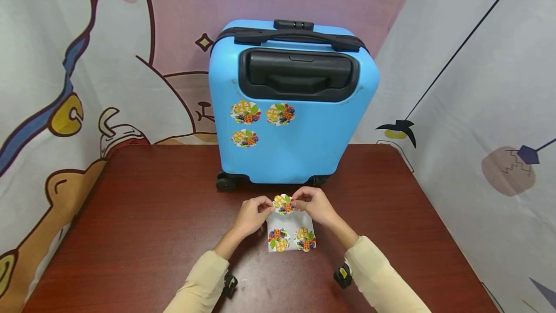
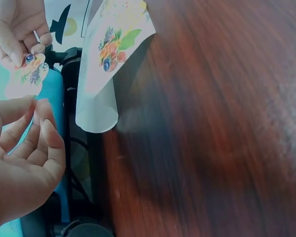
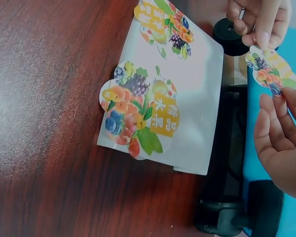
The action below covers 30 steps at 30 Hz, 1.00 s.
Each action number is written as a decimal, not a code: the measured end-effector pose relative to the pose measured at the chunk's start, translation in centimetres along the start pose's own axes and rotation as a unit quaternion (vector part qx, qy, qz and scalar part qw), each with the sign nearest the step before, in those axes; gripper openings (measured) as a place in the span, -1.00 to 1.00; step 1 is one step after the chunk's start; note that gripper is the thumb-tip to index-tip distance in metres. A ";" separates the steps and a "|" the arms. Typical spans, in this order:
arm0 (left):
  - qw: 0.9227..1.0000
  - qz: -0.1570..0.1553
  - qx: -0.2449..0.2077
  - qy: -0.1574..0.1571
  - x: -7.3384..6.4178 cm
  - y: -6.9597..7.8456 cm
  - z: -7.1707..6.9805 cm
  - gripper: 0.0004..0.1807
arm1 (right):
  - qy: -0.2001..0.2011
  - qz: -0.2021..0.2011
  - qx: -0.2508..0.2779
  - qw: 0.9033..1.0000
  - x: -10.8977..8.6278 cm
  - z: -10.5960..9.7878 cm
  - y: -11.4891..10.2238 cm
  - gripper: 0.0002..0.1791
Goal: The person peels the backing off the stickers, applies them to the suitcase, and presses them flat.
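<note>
A fruit-print sticker (image 1: 283,204) is stretched between both hands just in front of the blue suitcase (image 1: 295,144). Finger and thumb of my left hand (image 1: 252,217) pinch its left edge. My right hand (image 1: 317,205) pinches the opposite edge, as the right wrist view also shows with the sticker (image 3: 270,69) held up off the table. Below lies a white backing sheet (image 1: 290,220) bearing two more fruit stickers along its near edge; in the left wrist view this sheet (image 2: 96,116) curls up. Three matching stickers (image 1: 245,138) are on the suitcase front, at its left side.
The suitcase stands upright on the brown table (image 1: 165,216), its black wheels (image 1: 226,182) at the bottom and a black handle recess (image 1: 299,74) near the top. Behind it hangs a cartoon-printed cloth (image 1: 182,23). Dark wrist devices (image 1: 343,275) sit at both cuffs.
</note>
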State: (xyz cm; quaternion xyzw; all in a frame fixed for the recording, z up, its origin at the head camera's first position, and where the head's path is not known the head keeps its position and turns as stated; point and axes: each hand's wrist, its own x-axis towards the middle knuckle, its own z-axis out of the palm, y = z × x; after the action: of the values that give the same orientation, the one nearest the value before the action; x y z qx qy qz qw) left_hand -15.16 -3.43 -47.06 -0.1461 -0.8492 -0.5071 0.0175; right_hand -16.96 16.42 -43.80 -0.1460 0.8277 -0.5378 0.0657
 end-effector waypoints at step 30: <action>0.993 0.034 0.000 0.112 1.8 0.5 -4.2 -0.92 | 0.001 -0.041 -0.047 0.998 3.6 1.7 -3.5 -0.95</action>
State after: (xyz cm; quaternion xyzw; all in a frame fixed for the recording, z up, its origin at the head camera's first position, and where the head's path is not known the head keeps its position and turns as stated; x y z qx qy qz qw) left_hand -17.24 -6.42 -44.26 -0.1172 -0.8366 -0.5191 0.1298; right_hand -19.31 12.52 -41.14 -0.1821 0.8455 -0.5007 0.0357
